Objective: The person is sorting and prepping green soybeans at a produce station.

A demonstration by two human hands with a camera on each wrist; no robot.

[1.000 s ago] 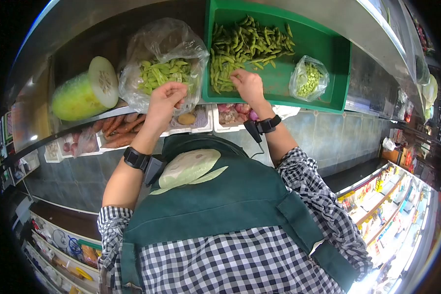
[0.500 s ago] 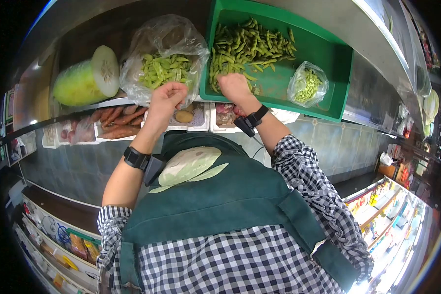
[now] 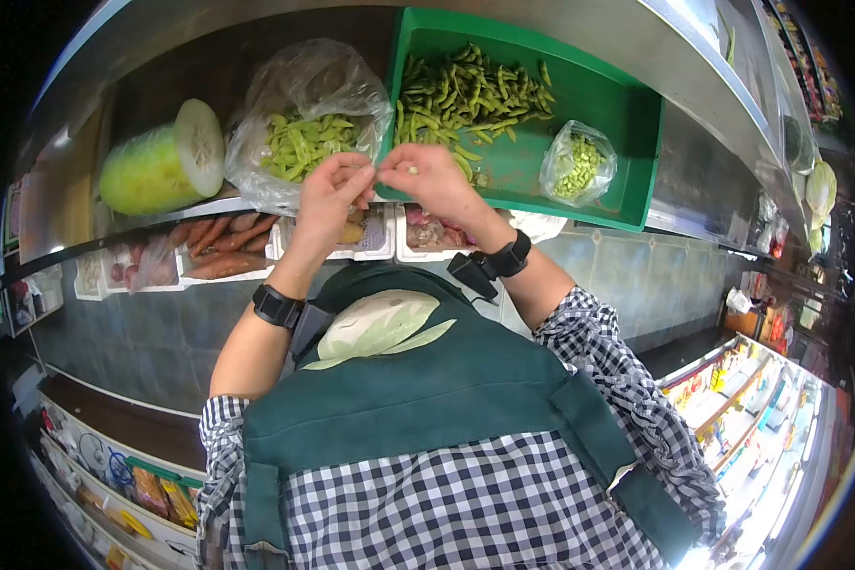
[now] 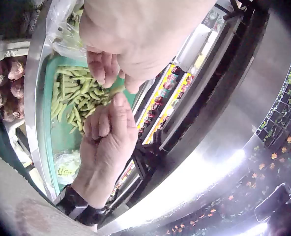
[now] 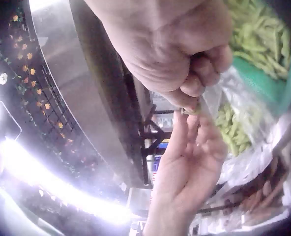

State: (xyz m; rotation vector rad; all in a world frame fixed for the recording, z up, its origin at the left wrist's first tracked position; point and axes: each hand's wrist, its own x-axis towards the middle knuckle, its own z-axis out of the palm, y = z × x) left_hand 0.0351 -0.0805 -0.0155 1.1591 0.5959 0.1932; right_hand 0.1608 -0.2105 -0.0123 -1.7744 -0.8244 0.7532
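Observation:
Over the front edge of the green tray (image 3: pixel 627 211), my two hands meet fingertip to fingertip. A green edamame pod (image 4: pixel 117 90) spans the gap between them. My right hand (image 3: pixel 435 180) pinches one end, its other fingers curled, with a small pale green bean (image 3: pixel 412 170) showing at them. At the other end, my left hand (image 3: pixel 331 195) pinches with thumb and fingertips, partly hidden by its own back in the left wrist view. Whole edamame pods (image 3: pixel 475 90) lie heaped in the tray. Left of it, an open clear plastic bag (image 3: pixel 318 71) holds lighter green pods (image 3: pixel 304 142).
A tied-looking clear bag of shelled beans (image 3: pixel 578 166) sits in the tray's right part. Further left lies a cut winter melon (image 3: pixel 152 166). Below the counter edge are white crates with sweet potatoes (image 3: pixel 228 247) and onions (image 3: pixel 437 228). A metal shelf edge (image 3: pixel 579 38) runs above.
My right hand went left into the near pods of the tray, then came further left and down to meet my left hand. My left hand stayed nearly in place.

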